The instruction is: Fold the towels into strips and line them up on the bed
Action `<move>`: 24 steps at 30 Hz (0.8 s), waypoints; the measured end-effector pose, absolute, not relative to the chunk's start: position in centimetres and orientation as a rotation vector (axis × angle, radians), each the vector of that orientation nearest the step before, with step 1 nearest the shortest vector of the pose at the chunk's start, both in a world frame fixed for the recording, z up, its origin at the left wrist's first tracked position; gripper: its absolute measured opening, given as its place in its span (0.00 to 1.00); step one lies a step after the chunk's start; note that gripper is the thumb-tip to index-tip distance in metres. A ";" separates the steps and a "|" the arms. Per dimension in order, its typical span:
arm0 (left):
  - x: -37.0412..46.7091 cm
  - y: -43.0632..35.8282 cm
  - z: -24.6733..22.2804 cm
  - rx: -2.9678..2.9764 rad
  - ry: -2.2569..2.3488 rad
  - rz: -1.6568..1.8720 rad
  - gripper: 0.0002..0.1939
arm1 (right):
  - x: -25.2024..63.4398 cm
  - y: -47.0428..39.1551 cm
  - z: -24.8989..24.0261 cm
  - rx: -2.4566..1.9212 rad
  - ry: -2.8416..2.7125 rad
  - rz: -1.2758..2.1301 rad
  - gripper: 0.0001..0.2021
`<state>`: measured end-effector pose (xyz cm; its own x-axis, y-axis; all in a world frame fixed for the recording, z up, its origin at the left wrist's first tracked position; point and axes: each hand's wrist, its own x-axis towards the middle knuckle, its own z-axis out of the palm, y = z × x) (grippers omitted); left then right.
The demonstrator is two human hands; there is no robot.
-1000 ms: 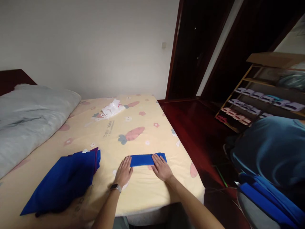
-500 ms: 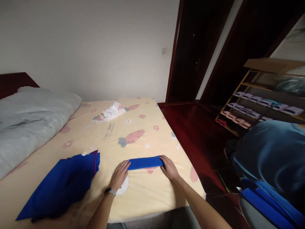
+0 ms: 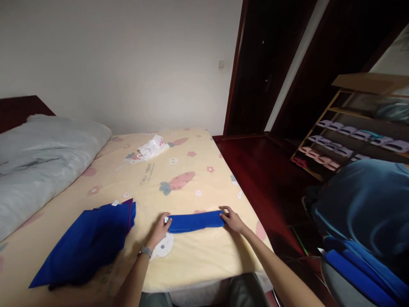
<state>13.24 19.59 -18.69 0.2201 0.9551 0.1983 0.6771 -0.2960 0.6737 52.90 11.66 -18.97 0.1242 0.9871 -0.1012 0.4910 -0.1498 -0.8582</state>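
A blue cloth folded into a long narrow strip lies across the patterned bed sheet in front of me. My left hand pinches its left end, thumb against the near side, with a small white tag showing by the fingers. At the other end my right hand grips the strip between thumb and curled fingers. To the left, a larger piece of blue fabric with a purple edge and a white label lies loosely spread, apart from both hands.
A crumpled white plastic bag rests farther up the bed, and a grey quilt is heaped at the left. Beyond the bed's right edge are folded blue cloths, a dark blue bundle and a shoe rack with several slippers.
Both hands have gone from lying flat on the strip's ends to gripping them with the thumbs. The strip now looks slightly wider, and the view has shifted a little.
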 end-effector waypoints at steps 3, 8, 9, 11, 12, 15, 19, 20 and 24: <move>13.5 17.6 -18.4 2.163 1.591 0.867 0.19 | 51.1 10.4 -18.7 -1.901 -1.578 0.424 0.18; 18.1 14.8 -17.5 2.704 1.488 0.797 0.24 | 44.1 9.9 -17.4 -1.685 -1.941 -0.046 0.24; 19.3 14.4 -17.7 2.809 1.381 0.720 0.25 | 42.6 10.1 -17.6 -1.610 -2.029 -0.058 0.25; 21.3 14.1 -18.5 2.943 1.236 0.594 0.28 | 40.4 10.4 -18.6 -1.501 -2.151 -0.074 0.28; 21.9 14.1 -19.0 2.972 1.217 0.555 0.29 | 39.9 10.6 -19.3 -1.472 -2.186 -0.080 0.29; 21.8 14.3 -20.5 2.986 1.251 0.483 0.30 | 40.4 10.7 -21.2 -1.468 -2.232 -0.100 0.30; 19.3 14.6 -21.2 2.957 1.306 0.438 0.31 | 44.0 10.0 -21.7 -1.519 -2.260 -0.127 0.32; 18.6 14.6 -21.2 2.948 1.322 0.439 0.31 | 44.9 9.7 -21.7 -1.535 -2.256 -0.134 0.32; 16.3 14.6 -21.5 2.944 1.340 0.426 0.33 | 47.5 9.0 -21.6 -1.585 -2.215 -0.140 0.33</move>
